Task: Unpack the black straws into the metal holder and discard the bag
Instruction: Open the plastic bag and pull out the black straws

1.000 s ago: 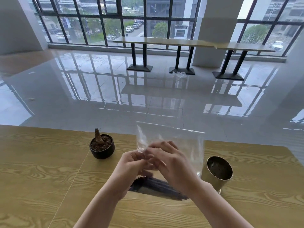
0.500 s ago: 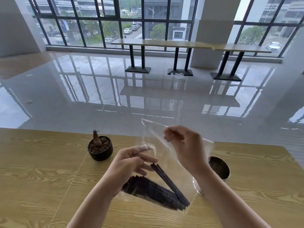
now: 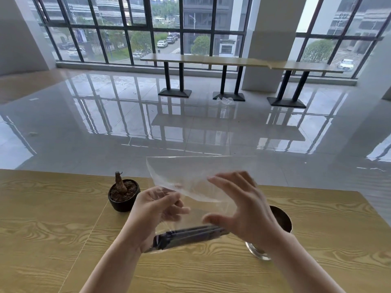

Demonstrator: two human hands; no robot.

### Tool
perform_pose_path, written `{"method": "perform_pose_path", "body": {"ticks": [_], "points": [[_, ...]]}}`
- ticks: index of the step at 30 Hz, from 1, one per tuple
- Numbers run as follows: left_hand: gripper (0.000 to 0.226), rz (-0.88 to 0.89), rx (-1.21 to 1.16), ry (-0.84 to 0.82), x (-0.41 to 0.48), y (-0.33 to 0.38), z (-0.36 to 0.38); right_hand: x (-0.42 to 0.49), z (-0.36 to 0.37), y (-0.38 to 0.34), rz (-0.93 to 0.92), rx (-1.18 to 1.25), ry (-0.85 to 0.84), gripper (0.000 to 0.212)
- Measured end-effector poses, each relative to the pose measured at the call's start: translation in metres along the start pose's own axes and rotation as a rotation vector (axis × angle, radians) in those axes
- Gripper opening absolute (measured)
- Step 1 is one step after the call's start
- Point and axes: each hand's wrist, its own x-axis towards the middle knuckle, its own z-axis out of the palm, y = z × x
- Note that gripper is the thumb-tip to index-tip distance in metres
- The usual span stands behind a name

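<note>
A clear plastic bag (image 3: 190, 176) is held up above the wooden table (image 3: 42, 229). A bundle of black straws (image 3: 190, 235) lies nearly level in its bottom. My left hand (image 3: 156, 210) pinches the bag's left side, fingers curled on the film. On the bag's right side is my right hand (image 3: 245, 208), its fingers spread and slightly blurred; no grip shows. The metal holder (image 3: 282, 220) stands on the table at the right, partly hidden behind my right hand and wrist.
A small black pot (image 3: 123, 197) with a brown stub of a plant stands on the table left of my hands. The table's far edge runs just beyond it. Past the edge lies a glossy floor with long tables (image 3: 232, 60) by the windows.
My right hand has let go of the bag's top edge and dropped lower with fingers spread. The straws, slanted before, now lie almost level. The bag's mouth stands wider.
</note>
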Motion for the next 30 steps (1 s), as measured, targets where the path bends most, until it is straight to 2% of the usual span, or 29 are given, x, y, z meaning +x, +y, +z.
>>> {"method": "perform_pose_path", "body": {"ticks": [2, 5, 9, 12, 14, 16, 19, 20, 22, 23, 25, 27, 30], "points": [[0.035, -0.015, -0.007, -0.009, 0.001, 0.002, 0.000, -0.012, 0.010, 0.005, -0.014, -0.127, -0.011, 0.060], [0.026, -0.025, -0.007, -0.036, 0.001, 0.003, 0.005, -0.012, 0.016, 0.006, 0.007, -0.181, 0.157, 0.019], [0.022, 0.005, 0.067, -0.012, 0.000, 0.000, 0.004, 0.005, -0.002, 0.005, 0.063, -0.065, 0.181, 0.002], [0.023, 0.076, 0.199, 0.037, -0.002, -0.002, -0.002, 0.028, -0.034, 0.014, 0.352, 0.211, 0.298, 0.017], [0.020, 0.090, 0.167, 0.033, -0.004, 0.000, -0.002, 0.041, -0.051, 0.022, 0.422, 0.312, 0.344, 0.019], [0.019, 0.088, 0.125, 0.024, -0.004, 0.002, -0.002, 0.044, -0.057, 0.026, 0.385, 0.343, 0.245, 0.010], [0.021, 0.078, 0.088, 0.036, -0.001, 0.004, -0.003, 0.032, -0.054, 0.023, 0.393, 0.473, 0.107, 0.043], [0.023, 0.076, 0.076, 0.044, 0.000, 0.004, -0.004, 0.023, -0.051, 0.024, 0.377, 0.455, 0.090, 0.054], [0.024, 0.068, 0.060, 0.060, 0.001, 0.005, -0.007, 0.005, -0.043, 0.024, 0.310, 0.239, 0.045, 0.074], [0.022, 0.062, 0.062, 0.066, 0.002, 0.005, -0.008, -0.002, -0.039, 0.025, 0.277, 0.116, 0.035, 0.075], [0.019, 0.054, 0.086, 0.067, 0.004, 0.003, -0.011, -0.008, -0.032, 0.027, 0.260, -0.009, 0.094, 0.050], [0.018, 0.055, 0.105, 0.064, 0.008, 0.001, -0.012, -0.005, -0.032, 0.028, 0.285, 0.003, 0.180, 0.021], [0.020, 0.084, 0.167, 0.061, 0.012, 0.001, -0.012, 0.006, -0.042, 0.036, 0.363, 0.113, 0.155, 0.010]]}}
